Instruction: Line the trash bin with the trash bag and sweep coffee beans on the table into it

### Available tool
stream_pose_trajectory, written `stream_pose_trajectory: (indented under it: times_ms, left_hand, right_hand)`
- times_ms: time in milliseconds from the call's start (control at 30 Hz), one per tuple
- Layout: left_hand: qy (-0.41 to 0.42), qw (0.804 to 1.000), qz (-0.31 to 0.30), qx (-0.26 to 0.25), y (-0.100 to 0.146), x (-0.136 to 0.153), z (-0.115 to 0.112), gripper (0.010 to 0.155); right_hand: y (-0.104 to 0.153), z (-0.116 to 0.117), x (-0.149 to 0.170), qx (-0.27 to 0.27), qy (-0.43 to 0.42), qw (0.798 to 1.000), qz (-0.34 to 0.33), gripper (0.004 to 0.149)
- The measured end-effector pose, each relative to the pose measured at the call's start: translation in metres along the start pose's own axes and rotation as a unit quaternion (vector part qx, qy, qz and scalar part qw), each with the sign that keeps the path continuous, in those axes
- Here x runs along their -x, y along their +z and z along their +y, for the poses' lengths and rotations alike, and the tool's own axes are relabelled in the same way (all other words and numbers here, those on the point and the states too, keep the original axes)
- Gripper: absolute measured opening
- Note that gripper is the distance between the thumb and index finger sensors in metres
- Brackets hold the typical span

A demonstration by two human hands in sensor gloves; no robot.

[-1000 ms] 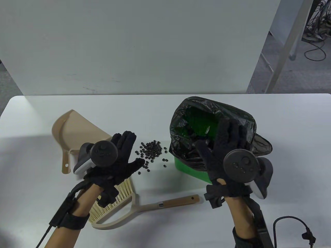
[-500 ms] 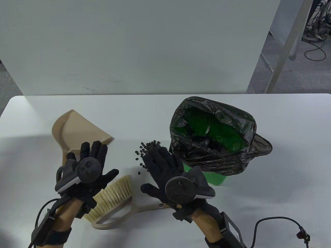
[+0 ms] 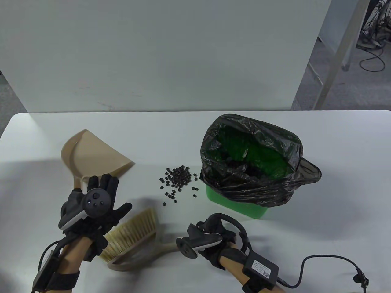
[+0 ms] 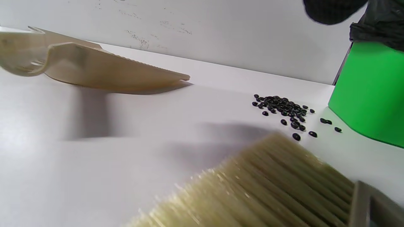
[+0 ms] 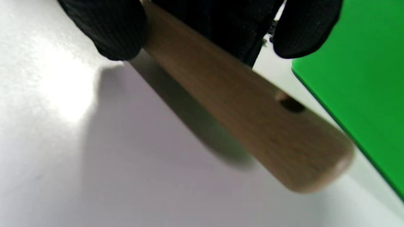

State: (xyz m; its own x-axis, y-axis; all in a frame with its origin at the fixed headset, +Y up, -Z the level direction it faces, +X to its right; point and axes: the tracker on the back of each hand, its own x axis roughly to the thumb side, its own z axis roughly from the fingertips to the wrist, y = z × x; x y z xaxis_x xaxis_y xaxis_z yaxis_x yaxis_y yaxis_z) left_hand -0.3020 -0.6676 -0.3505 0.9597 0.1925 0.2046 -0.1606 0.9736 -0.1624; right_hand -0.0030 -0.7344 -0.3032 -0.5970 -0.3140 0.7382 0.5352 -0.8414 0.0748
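Observation:
A green trash bin (image 3: pixel 241 206) stands right of centre, lined with a black trash bag (image 3: pixel 256 183) folded over its rim. Coffee beans (image 3: pixel 178 180) lie in a small heap just left of the bin. My right hand (image 3: pixel 213 236) grips the wooden handle (image 5: pixel 240 107) of the brush, fingers (image 5: pixel 107 28) curled round it. The brush bristles (image 3: pixel 134 227) look blurred, pointing towards the beans. My left hand (image 3: pixel 102 190) hovers flat with straight fingers beside the handle of the tan dustpan (image 3: pixel 91 155); I see it holding nothing.
The beans (image 4: pixel 284 110) sit between the dustpan (image 4: pixel 94 69) and the bin (image 4: pixel 369 94), with the bristles (image 4: pixel 268 189) close in front of them. A white panel stands behind the table. A black cable (image 3: pixel 323 262) trails at the front right.
My right hand has come back from above the beans and taken hold of the brush handle; the brush has shifted. My left hand has drifted slightly left and nearer, beside the dustpan handle.

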Motion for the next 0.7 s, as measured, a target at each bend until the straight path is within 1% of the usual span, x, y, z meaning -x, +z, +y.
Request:
stream_pose_trajectory:
  times_ms: [100,133,167,200,233,267,300,333,400,500,567,633,700]
  left_hand:
    - [0.007,1.0,0.007,-0.013,0.002,0.005,0.004,0.094]
    - [0.015,1.0,0.008,-0.021,0.004,0.007,0.007,0.094]
    - [0.02,0.999,0.009,-0.025,0.005,0.009,0.009,0.094]
    - [0.028,0.999,0.011,-0.032,0.005,0.012,0.01,0.094]
    - [0.034,0.999,0.015,-0.035,0.006,0.015,0.011,0.093]
    - [0.037,0.999,0.018,-0.035,0.006,0.017,0.011,0.093]
    - [0.04,0.998,0.023,-0.035,0.006,0.019,0.011,0.093]
    - [0.041,0.998,0.026,-0.035,0.005,0.021,0.01,0.093]
    - [0.044,0.998,0.032,-0.031,0.005,0.024,0.009,0.093]
    - [0.044,0.998,0.038,-0.03,0.004,0.026,0.007,0.093]
    - [0.043,0.998,0.04,-0.029,0.004,0.026,0.007,0.093]
    - [0.039,0.998,0.04,-0.026,0.004,0.025,0.006,0.093]
    - [0.037,0.998,0.039,-0.025,0.003,0.025,0.005,0.093]
  right_hand:
    - [0.014,-0.016,0.011,0.064,-0.058,0.996,0.0,0.057]
    - [0.025,-0.026,0.019,0.097,-0.096,0.991,-0.006,0.057]
    - [0.031,-0.031,0.022,0.114,-0.112,0.987,-0.01,0.057]
    - [0.041,-0.037,0.027,0.12,-0.106,0.987,-0.001,0.057]
    - [0.05,-0.043,0.032,0.137,-0.101,0.985,0.003,0.057]
    - [0.057,-0.045,0.036,0.144,-0.11,0.983,0.006,0.057]
    - [0.067,-0.048,0.044,0.143,-0.135,0.98,0.005,0.057]
    - [0.073,-0.049,0.048,0.138,-0.153,0.979,0.003,0.056]
    - [0.09,-0.05,0.062,0.119,-0.21,0.97,-0.003,0.056]
    - [0.107,-0.045,0.077,0.078,-0.234,0.969,0.01,0.055]
    - [0.113,-0.041,0.084,0.063,-0.232,0.97,0.032,0.055]
    - [0.113,-0.034,0.09,0.035,-0.235,0.97,0.055,0.055]
    - [0.111,-0.028,0.095,0.022,-0.258,0.964,0.058,0.054]
